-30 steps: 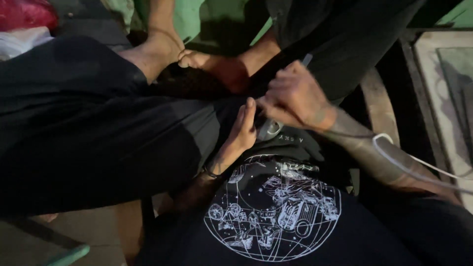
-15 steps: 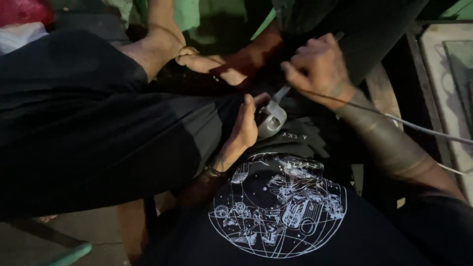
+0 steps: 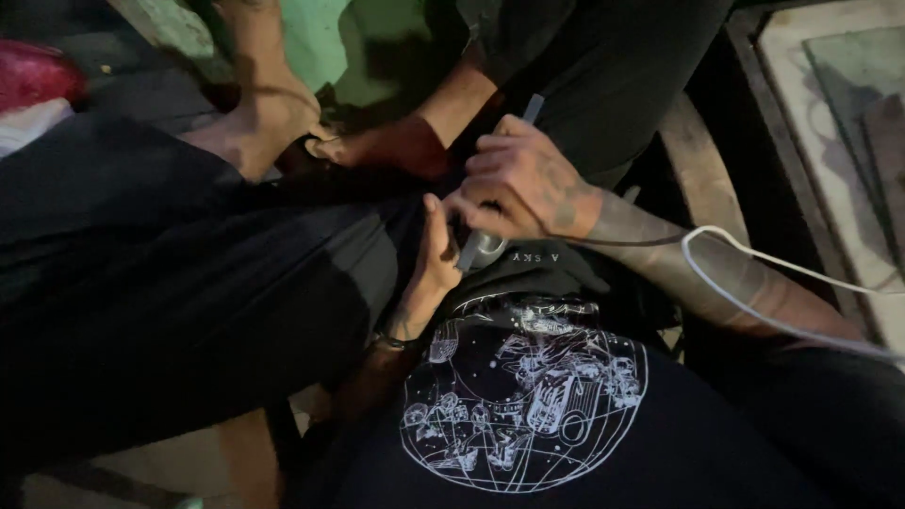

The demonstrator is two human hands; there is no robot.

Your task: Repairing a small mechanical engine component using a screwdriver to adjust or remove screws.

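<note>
Right hand: the right hand (image 3: pixel 523 184) is clenched around a slim grey pen-shaped tool (image 3: pixel 483 247), fingers curled over its upper part, knuckles up; the forearm runs off toward the lower right.
Tool: it slants from upper right to lower left, its thin top end poking out above the knuckles, its thicker metal lower end showing just below the fingers and pointing down at the dark cloth.
Left hand: the left hand (image 3: pixel 436 254) stands edge-on just left of the tool's lower end, fingers straight and together, grasping nothing, its side pressed on the black cloth (image 3: pixel 189 283); whether it touches the tool cannot be told.
Wrist: a dark bracelet (image 3: pixel 388 341) rings the left wrist.
Cable: a white cable (image 3: pixel 754 283) loops over the right forearm and runs off to the right edge.
Shirt: a black shirt with a round white line drawing (image 3: pixel 523 396) fills the lower middle, directly below both hands.
Other person: another person's hand (image 3: pixel 377 151) lies beyond the tool, at the upper middle, and a bare foot (image 3: pixel 255 123) stands to its left.
Upper left corner: a red bundle (image 3: pixel 38 75) lies there.
Right edge: a pale framed panel (image 3: pixel 830 113), well apart from the hands.
</note>
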